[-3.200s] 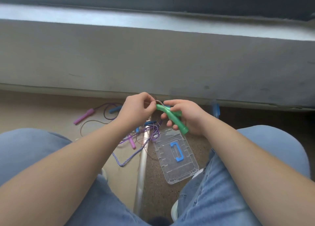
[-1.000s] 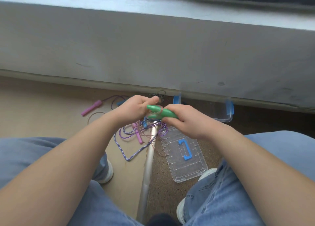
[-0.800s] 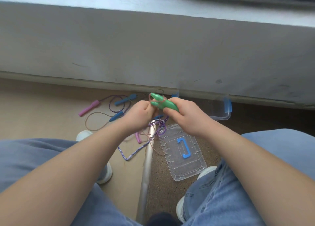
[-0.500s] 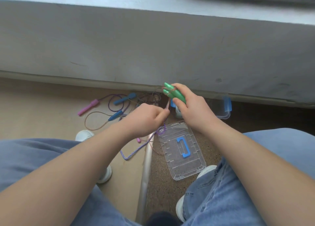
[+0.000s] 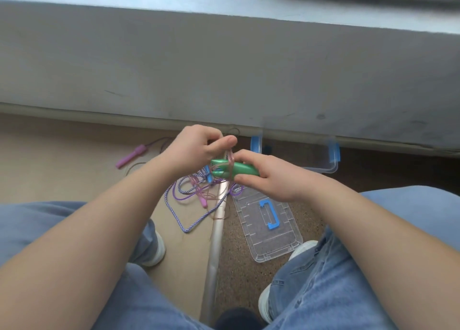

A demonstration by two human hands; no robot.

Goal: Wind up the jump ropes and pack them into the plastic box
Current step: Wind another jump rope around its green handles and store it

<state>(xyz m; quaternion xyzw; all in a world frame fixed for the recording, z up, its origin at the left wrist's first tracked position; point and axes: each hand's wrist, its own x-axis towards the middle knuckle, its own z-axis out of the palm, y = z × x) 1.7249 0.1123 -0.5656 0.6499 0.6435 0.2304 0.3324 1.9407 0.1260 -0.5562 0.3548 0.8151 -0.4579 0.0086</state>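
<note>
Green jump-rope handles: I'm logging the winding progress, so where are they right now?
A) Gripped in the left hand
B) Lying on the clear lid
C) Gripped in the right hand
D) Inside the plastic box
C: the right hand grips both green handles side by side above the floor, while the left hand pinches the thin cord looped over them.

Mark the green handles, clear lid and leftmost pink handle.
green handles (image 5: 245, 171), head view, middle of visible shaft
clear lid (image 5: 280, 242), head view, bare panel near lower end
leftmost pink handle (image 5: 130, 157), head view, mid-length
</note>
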